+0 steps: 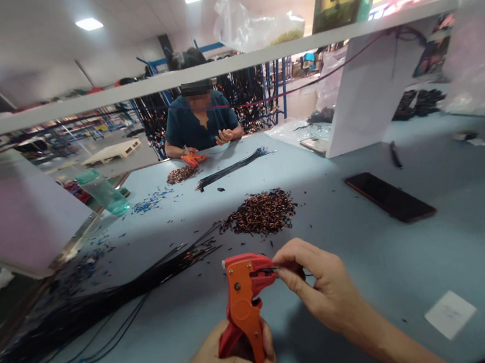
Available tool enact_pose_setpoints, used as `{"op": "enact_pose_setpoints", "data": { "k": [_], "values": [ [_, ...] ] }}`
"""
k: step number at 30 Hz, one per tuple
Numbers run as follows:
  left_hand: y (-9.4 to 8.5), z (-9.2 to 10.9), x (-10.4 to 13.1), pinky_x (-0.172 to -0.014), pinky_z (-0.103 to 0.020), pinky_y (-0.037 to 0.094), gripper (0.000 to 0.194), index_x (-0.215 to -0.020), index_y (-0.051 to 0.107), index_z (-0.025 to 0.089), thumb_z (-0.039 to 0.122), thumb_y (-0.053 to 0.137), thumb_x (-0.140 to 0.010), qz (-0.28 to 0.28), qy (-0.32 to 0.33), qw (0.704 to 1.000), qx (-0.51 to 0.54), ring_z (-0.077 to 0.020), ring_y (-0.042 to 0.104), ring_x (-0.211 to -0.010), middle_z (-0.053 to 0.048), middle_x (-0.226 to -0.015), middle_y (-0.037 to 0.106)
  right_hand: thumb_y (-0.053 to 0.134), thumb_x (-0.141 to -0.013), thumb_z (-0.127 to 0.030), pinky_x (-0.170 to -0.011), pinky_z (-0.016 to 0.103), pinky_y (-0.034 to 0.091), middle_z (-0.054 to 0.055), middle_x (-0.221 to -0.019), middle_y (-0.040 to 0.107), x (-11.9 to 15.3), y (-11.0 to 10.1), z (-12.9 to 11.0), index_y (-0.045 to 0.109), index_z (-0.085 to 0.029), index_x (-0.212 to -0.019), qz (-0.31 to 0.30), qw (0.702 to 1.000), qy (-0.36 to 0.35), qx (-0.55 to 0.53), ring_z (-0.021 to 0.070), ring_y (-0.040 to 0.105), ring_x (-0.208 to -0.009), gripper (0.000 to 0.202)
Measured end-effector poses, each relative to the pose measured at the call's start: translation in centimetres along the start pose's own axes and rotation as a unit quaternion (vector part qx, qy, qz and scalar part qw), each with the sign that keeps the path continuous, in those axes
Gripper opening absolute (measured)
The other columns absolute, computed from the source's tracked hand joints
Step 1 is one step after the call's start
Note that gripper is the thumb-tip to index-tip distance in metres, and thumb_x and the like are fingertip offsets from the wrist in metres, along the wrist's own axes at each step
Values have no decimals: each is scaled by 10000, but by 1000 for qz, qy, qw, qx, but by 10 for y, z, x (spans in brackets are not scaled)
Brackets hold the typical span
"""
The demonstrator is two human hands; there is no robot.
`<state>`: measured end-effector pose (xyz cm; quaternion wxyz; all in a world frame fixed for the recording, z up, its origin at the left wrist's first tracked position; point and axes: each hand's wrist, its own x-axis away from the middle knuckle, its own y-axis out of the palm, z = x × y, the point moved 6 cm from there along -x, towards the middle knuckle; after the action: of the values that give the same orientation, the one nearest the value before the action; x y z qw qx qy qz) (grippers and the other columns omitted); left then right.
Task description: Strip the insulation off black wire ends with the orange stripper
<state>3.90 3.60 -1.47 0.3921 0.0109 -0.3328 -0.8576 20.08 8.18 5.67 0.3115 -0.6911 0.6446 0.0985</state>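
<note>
An orange and red wire stripper [243, 305] stands upright in my left hand [229, 362], whose fingers wrap round its handles. Its jaws point right, toward my right hand [319, 281]. Thumb and forefinger of that hand pinch a thin black wire [267, 270], and the wire's end sits between the jaws. Most of the wire is hidden behind my fingers. Beyond the tool lies a heap of short black and copper-coloured offcuts [262, 213]. To the left, a long bundle of black wires [107, 301] stretches across the table.
Across the table [341, 234] sits a co-worker [202, 121] near another orange tool [194, 159] and wire bundle [232, 168]. A phone [390, 196] and white paper square [450, 314] lie right. A shelf [254, 61] spans above; a green bottle [103, 191] leans left.
</note>
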Motion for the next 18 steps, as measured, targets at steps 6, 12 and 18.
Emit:
{"op": "enact_pose_setpoints", "data": {
  "k": [6,12,18],
  "values": [
    [0,0,3,-648,-303,445,322,-888,641,126,307,781,-662,-3,3,1000,-1,-175,608,-622,-51,-673,624,556,-876,-152,-552,219,405,-27,-680,544,0,1,4,589,-192,-808,-5,999,35,-12,105,496,-586,86],
    [3,3,3,-614,-285,435,289,-831,634,132,312,787,-664,11,0,1000,-13,-162,592,-571,-40,-613,619,577,-868,-150,-564,222,400,-29,-688,552,-1,0,5,601,-194,-804,-21,998,43,-27,102,496,-598,81],
    [-5,-2,3,-558,-258,416,268,-764,615,133,313,787,-667,41,-8,999,-8,-130,539,-497,-20,-552,584,576,-884,-141,-569,215,399,-23,-717,565,0,0,4,605,-189,-813,-30,999,35,-22,99,497,-615,91]
  ]
}}
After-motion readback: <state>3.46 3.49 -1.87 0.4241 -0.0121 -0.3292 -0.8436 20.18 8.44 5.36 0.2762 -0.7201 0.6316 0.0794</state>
